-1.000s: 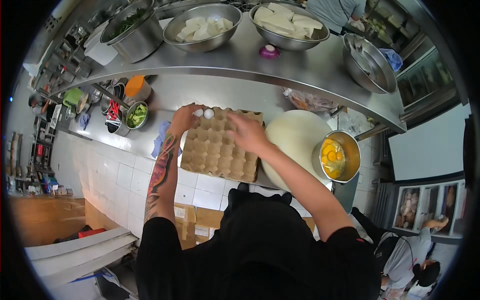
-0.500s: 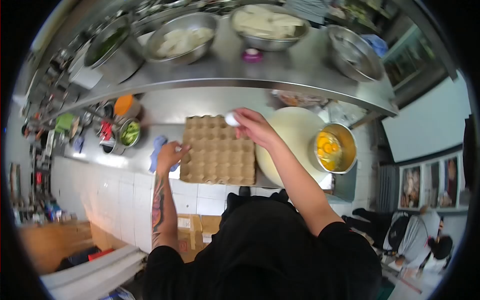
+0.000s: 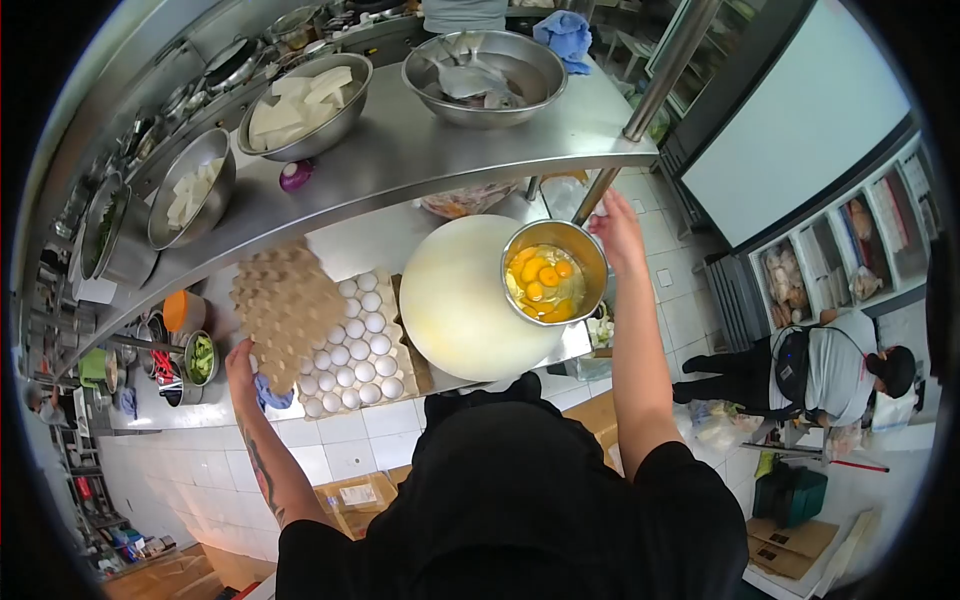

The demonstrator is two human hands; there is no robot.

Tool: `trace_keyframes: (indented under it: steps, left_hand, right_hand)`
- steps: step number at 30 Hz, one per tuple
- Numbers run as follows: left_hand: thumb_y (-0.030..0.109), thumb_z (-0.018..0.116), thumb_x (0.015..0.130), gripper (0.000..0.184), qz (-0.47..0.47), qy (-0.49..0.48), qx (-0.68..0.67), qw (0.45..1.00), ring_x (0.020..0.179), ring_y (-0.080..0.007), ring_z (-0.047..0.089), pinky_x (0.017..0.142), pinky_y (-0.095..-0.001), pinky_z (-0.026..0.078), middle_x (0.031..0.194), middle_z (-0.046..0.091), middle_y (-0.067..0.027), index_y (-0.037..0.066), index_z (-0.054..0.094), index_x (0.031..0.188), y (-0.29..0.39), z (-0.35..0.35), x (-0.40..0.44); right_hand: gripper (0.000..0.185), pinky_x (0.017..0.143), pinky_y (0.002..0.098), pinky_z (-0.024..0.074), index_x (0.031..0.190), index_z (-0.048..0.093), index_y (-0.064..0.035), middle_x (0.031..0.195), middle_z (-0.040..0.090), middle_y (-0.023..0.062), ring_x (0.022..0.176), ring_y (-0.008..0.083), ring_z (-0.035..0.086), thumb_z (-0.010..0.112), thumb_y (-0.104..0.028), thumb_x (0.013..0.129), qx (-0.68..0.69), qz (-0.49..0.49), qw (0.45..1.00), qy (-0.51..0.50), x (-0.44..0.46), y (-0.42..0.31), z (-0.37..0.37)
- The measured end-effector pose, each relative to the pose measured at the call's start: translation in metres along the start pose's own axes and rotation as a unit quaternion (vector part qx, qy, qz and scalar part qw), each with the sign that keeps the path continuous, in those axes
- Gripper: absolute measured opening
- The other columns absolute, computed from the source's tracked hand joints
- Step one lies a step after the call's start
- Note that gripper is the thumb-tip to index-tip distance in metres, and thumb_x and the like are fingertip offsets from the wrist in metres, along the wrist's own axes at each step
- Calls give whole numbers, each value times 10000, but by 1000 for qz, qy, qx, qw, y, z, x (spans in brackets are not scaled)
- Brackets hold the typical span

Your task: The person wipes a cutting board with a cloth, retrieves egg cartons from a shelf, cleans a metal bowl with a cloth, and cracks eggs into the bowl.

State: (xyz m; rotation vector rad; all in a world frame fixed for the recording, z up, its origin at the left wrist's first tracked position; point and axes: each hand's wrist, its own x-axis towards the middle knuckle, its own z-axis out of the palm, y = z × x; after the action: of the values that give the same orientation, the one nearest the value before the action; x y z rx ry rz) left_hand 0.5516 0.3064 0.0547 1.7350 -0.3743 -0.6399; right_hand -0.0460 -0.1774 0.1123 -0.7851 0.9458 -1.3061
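My left hand (image 3: 240,368) grips the lower left edge of an empty cardboard egg tray (image 3: 285,305), which is raised and tilted. Partly under it, a second egg tray (image 3: 410,375) full of white eggs (image 3: 360,350) lies on the counter. At the far right rim of a steel pot (image 3: 597,262), my right hand (image 3: 620,238) has its fingers curled round a white egg (image 3: 600,208), mostly covered by them. Several yolks (image 3: 540,275) and clear egg white sit inside the pot, which stands on a round white board (image 3: 450,300).
A steel shelf (image 3: 400,165) crosses above the counter, bearing a bowl of white slabs (image 3: 305,105), a bowl with fish (image 3: 480,80) and a purple onion (image 3: 296,176). Small containers, one with chopped greens (image 3: 202,358), stand left. Another person (image 3: 830,365) is at the right.
The empty tray has come up off the full tray in my left hand, uncovering the eggs. My right hand has moved from above the trays to the pot's rim. The view has turned right.
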Motion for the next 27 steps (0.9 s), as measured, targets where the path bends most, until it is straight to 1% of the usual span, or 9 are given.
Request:
trace_keyframes:
  steps: [1, 6, 10, 12, 13, 16, 21, 25, 27]
  left_hand:
    - [299, 690, 946, 323, -31, 61, -37, 997, 762, -148, 666, 668, -302, 523, 925, 725, -43, 3, 728, 1069, -2, -2, 0]
    - [315, 735, 918, 352, -120, 182, -119, 969, 749, -168, 668, 560, -280, 533, 956, 699, -78, 29, 685, 1116, -32, -19, -12]
    - [282, 779, 903, 302, -135, 250, -245, 927, 693, -163, 640, 524, -251, 526, 853, 653, -56, 53, 650, 1051, -90, -23, 44]
    - [331, 750, 931, 296, -148, 225, -275, 923, 690, -169, 645, 528, -258, 529, 830, 645, -60, 72, 633, 1013, -100, -17, 69]
    - [331, 750, 931, 296, -148, 226, -276, 922, 690, -169, 645, 528, -258, 529, 830, 645, -60, 72, 633, 1013, -104, -14, 77]
    - [368, 717, 951, 304, -139, 183, -291, 929, 669, -177, 640, 541, -272, 535, 804, 635, -60, 85, 622, 1007, -99, -1, 79]
    - [282, 642, 987, 259, -138, 258, -245, 924, 828, -213, 650, 735, -360, 594, 951, 627, -97, 53, 609, 1104, -93, -1, 64]
    - [121, 511, 1014, 420, 41, 59, -351, 934, 1107, -283, 605, 1064, -455, 508, 1242, 578, -153, -40, 475, 1400, -30, 101, -3]
    - [216, 522, 1056, 393, 50, -4, -326, 944, 1037, -248, 630, 996, -366, 538, 1231, 599, -141, 3, 514, 1386, 8, 188, -37]
  right_hand:
    - [374, 608, 278, 450, 1400, 513, -85, 995, 663, 74, 667, 122, 529, 541, -272, 1076, -26, 64, 995, -78, -4, -9, 11]
    - [356, 597, 276, 424, 1356, 496, -94, 925, 621, 32, 660, 105, 499, 595, -250, 1052, -13, 25, 999, -44, -48, -29, 7]
    - [316, 702, 285, 463, 1328, 499, -102, 964, 614, 52, 825, 111, 555, 581, -243, 1058, -243, 22, 956, -164, -80, -7, 15]
    - [292, 768, 350, 496, 1307, 497, -96, 964, 625, 93, 856, 200, 607, 560, -246, 1064, -398, -172, 870, -232, -78, 11, 14]
    - [289, 824, 415, 504, 1289, 493, -84, 1010, 647, 147, 898, 322, 644, 564, -240, 1056, -434, -173, 853, -235, -81, 7, 18]
    - [300, 834, 452, 508, 1280, 492, -90, 1082, 663, 193, 954, 400, 651, 581, -247, 1041, -527, -218, 778, -263, -90, -10, 32]
    - [331, 792, 499, 527, 1290, 495, -127, 1114, 660, 200, 931, 426, 672, 587, -308, 1029, -625, -243, 702, -238, -104, -37, 42]
    - [317, 753, 505, 538, 1281, 492, -123, 1072, 672, 193, 908, 429, 680, 589, -283, 1025, -732, -208, 602, -242, -109, -28, 46]
    - [335, 746, 504, 540, 1286, 496, -119, 1092, 672, 200, 894, 423, 686, 597, -296, 1021, -713, -225, 622, -233, -106, -20, 36]
